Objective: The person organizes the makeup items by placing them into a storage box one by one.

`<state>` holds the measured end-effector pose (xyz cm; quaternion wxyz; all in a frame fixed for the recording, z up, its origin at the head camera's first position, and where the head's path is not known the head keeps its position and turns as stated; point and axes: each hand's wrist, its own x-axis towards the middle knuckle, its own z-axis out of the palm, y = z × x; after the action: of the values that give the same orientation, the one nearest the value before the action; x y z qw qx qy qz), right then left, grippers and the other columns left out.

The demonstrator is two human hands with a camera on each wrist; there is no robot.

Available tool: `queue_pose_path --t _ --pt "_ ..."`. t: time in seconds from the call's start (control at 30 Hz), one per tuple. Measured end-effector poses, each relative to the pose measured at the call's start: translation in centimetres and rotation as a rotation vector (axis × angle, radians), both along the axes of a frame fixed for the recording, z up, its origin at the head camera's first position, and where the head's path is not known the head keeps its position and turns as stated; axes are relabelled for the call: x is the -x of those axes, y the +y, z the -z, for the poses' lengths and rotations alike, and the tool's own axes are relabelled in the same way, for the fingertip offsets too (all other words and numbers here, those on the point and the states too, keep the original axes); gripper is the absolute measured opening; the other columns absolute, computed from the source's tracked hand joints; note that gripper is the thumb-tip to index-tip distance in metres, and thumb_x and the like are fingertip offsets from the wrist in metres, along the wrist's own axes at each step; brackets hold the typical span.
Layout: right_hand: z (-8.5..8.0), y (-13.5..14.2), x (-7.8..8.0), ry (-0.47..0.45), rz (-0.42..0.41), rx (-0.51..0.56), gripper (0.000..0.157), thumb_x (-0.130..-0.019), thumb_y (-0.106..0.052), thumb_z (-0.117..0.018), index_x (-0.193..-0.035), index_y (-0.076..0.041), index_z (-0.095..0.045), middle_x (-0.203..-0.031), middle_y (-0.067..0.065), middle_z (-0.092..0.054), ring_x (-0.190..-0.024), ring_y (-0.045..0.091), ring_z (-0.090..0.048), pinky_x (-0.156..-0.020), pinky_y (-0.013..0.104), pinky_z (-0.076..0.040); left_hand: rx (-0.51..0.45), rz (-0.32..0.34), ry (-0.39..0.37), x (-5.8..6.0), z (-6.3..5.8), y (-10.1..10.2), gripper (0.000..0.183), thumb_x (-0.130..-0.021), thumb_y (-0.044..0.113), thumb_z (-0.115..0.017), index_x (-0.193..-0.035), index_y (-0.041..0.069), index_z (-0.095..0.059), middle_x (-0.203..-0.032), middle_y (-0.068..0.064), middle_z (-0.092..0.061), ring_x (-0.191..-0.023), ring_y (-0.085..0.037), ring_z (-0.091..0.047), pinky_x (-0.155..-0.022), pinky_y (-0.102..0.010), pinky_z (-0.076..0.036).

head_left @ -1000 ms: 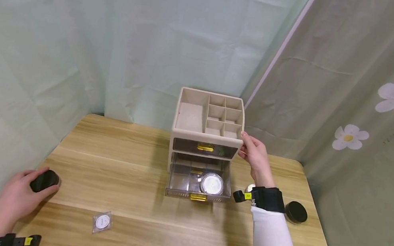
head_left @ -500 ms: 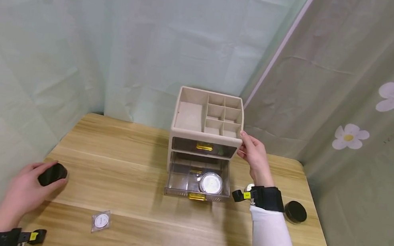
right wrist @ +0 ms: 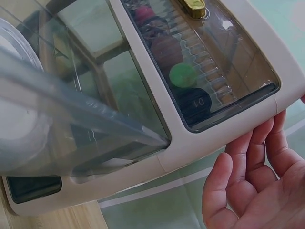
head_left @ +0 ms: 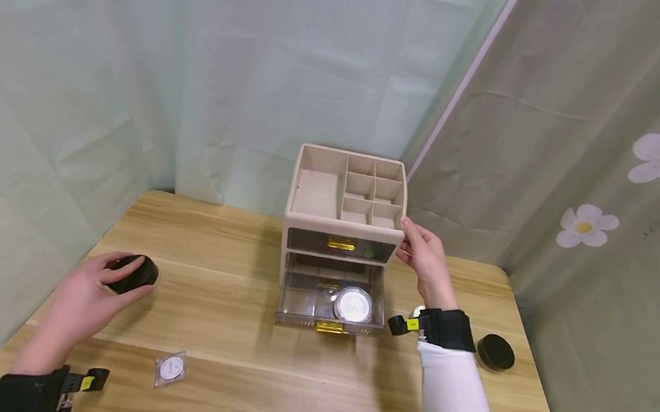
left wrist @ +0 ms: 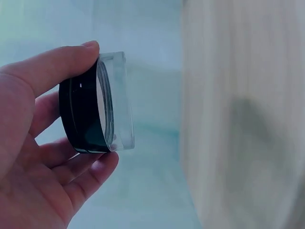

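My left hand grips a round jar by its black lid, thumb on one side and fingers on the other. In the left wrist view, the jar shows a clear base and hangs above the table. My right hand touches the right side of a cream drawer organizer near its front corner. Its fingers rest along that side in the right wrist view. The lower clear drawer is pulled out and holds a round white-topped container.
A small clear packet with a round white label lies at the front left. Another black-lidded jar stands at the right, near a partly hidden white item. Curtains hang behind the wooden table.
My left hand has carried the black-lidded jar rightward and away from me, up off the table. The right hand stays at the organizer's side.
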<state>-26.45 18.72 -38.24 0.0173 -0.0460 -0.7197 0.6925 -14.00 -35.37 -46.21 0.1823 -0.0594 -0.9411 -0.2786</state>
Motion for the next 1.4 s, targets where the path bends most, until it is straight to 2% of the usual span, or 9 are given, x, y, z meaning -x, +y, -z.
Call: queue_pose_path --t 0.2,0.27,0.37,0.43,0.53,0.7,0.9,1.1,1.4 --pt "0.0 -0.2 0.3 0.006 -0.002 -0.016 0.058 -0.109 -0.045 -0.063 -0.137 0.005 -0.063 -0.095 -0.002 -0.069 -0.085 0.007 -0.065 -0.078 0.021 -0.056 -0.073 0.114 0.139 0.8 -2.6 4.2 0.054 -0.082 0.017 -0.096 -0.129 0.001 -0.075 -0.139 -0.022 -0.064 -0.122 -0.050 -0.059 -0.087 -0.024 -0.040" --pt "0.0 -0.2 0.4 0.004 0.002 -0.016 0.058 -0.108 -0.046 -0.063 -0.137 0.005 -0.063 -0.094 -0.002 -0.068 -0.084 0.008 -0.065 -0.079 0.022 -0.056 -0.090 0.161 0.156 0.9 -3.6 5.9 0.052 -0.082 0.017 -0.095 -0.129 0.003 -0.076 -0.141 -0.019 -0.064 -0.125 -0.047 -0.059 -0.090 -0.021 -0.039" --pt "0.0 -0.3 0.6 0.003 0.004 -0.009 0.058 -0.108 -0.046 -0.063 -0.136 0.005 -0.063 -0.094 -0.002 -0.068 -0.084 0.008 -0.065 -0.079 0.022 -0.057 -0.081 0.238 0.190 1.4 -4.8 8.6 0.052 -0.082 0.015 -0.095 -0.129 0.005 -0.077 -0.141 -0.016 -0.065 -0.125 -0.044 -0.061 -0.095 -0.031 -0.047" --pt "0.1 -0.3 0.7 0.002 0.004 -0.009 0.058 -0.108 -0.046 -0.063 -0.136 0.005 -0.063 -0.094 -0.003 -0.068 -0.084 0.008 -0.065 -0.079 0.022 -0.057 -0.071 0.285 0.207 1.7 -5.4 10.2 0.052 -0.081 0.014 -0.096 -0.129 0.006 -0.077 -0.141 -0.015 -0.065 -0.124 -0.042 -0.062 -0.094 -0.044 -0.050" --pt "0.2 -0.3 0.8 0.005 -0.002 -0.012 0.058 -0.108 -0.046 -0.063 -0.136 0.005 -0.063 -0.094 -0.003 -0.069 -0.085 0.008 -0.066 -0.080 0.022 -0.057 -0.068 0.355 0.226 2.1 -6.0 12.5 0.052 -0.080 0.012 -0.096 -0.128 0.005 -0.078 -0.140 -0.016 -0.065 -0.124 -0.041 -0.063 -0.091 -0.055 -0.053" --pt "0.1 -0.2 1.0 0.005 -0.003 -0.013 0.056 -0.108 -0.047 -0.063 -0.133 0.004 -0.065 -0.092 -0.003 -0.068 -0.085 0.008 -0.065 -0.079 0.022 -0.057 -0.053 0.470 0.221 2.6 -6.5 16.2 0.052 -0.082 0.017 -0.096 -0.129 0.006 -0.078 -0.141 -0.018 -0.064 -0.127 -0.040 -0.062 -0.094 -0.056 -0.055" --pt "-0.1 -0.2 1.3 0.011 -0.002 -0.005 0.055 -0.108 -0.047 -0.063 -0.131 0.003 -0.065 -0.090 -0.004 -0.067 -0.083 0.009 -0.064 -0.077 0.021 -0.056 0.037 0.590 0.230 3.9 -6.6 20.1 0.050 -0.084 0.022 -0.093 -0.130 0.008 -0.078 -0.140 -0.019 -0.065 -0.126 -0.039 -0.063 -0.100 -0.056 -0.053" --pt "0.2 -0.5 1.2 -0.011 -0.012 -0.009 0.056 -0.108 -0.048 -0.063 -0.132 0.003 -0.065 -0.092 -0.003 -0.067 -0.084 0.009 -0.063 -0.080 0.023 -0.056 0.108 0.624 0.170 4.5 -6.2 22.4 0.055 -0.085 0.022 -0.089 -0.137 0.011 -0.074 -0.140 -0.014 -0.063 -0.128 -0.032 -0.061 -0.103 -0.048 -0.052" --pt "-0.1 0.4 1.1 -0.012 0.001 -0.025 0.056 -0.108 -0.048 -0.062 -0.130 0.002 -0.064 -0.091 -0.003 -0.065 -0.084 0.010 -0.063 -0.078 0.022 -0.056 0.272 0.732 -0.042 7.7 -7.0 24.2 0.056 -0.088 0.024 -0.083 -0.142 0.015 -0.071 -0.140 -0.015 -0.062 -0.124 -0.031 -0.063 -0.101 -0.047 -0.054"
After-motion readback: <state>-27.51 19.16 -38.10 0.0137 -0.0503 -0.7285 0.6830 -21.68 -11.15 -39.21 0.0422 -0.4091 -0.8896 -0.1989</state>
